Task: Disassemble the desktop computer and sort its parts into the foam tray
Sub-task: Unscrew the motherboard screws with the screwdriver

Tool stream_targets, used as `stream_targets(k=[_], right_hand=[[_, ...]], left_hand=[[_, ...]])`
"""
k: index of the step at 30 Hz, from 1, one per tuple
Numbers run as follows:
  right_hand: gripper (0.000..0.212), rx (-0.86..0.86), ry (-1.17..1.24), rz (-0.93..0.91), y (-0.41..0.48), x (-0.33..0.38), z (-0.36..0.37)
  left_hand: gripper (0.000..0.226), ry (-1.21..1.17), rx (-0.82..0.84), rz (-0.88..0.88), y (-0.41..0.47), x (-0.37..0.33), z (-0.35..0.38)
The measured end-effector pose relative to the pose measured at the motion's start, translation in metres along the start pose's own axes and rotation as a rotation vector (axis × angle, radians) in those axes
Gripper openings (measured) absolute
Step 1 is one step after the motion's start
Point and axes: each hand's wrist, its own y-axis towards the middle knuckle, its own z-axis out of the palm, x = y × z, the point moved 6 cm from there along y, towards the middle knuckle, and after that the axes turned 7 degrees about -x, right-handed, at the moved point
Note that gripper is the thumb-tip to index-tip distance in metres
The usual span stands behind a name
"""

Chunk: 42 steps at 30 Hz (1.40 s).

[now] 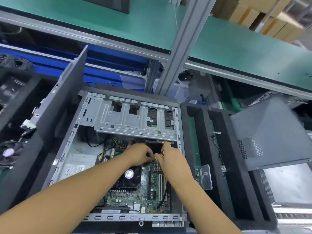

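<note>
Progress looks early: the desktop computer (84,125) lies on its side with its cover off, yet the motherboard (146,193), cooler fan (130,174), drive cage (131,119) and power supply (76,164) all sit in place. The 2 hands meet just below the drive cage. The left hand (140,154) and right hand (172,157) both have curled fingers, pinching a small yellow connector (157,157) between them. It seems to be a cable plug, though the hands hide most of it. The foam tray (204,132) stands just right of the case, holding only a thin cable (217,149) in 1 slot and a clear plastic bracket (205,176) nearer the case. A grey cover (270,132) rests at its far side. Most parts remain to be pulled and sorted.
</note>
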Motion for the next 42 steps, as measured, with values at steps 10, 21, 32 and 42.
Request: stream_targets(k=[10,21,32,42], right_hand=[[0.027,-0.002,-0.064,-0.03,0.01,0.013,0.002],[0.021,-0.268,0.215,-0.051,-0.003,0.006,-0.001],[0.02,-0.202,0.326,-0.042,0.001,-0.004,0.005],[0.018,-0.3,0.342,-0.084,-0.001,0.0,-0.002]], left_hand=[[0.009,0.056,-0.063,0.215,-0.017,-0.015,-0.009],[0.019,-0.089,-0.137,0.145,-0.011,-0.007,-0.003],[0.011,-0.149,-0.148,0.243,-0.019,-0.018,-0.011],[0.013,-0.293,-0.217,0.259,-0.014,-0.01,-0.009]])
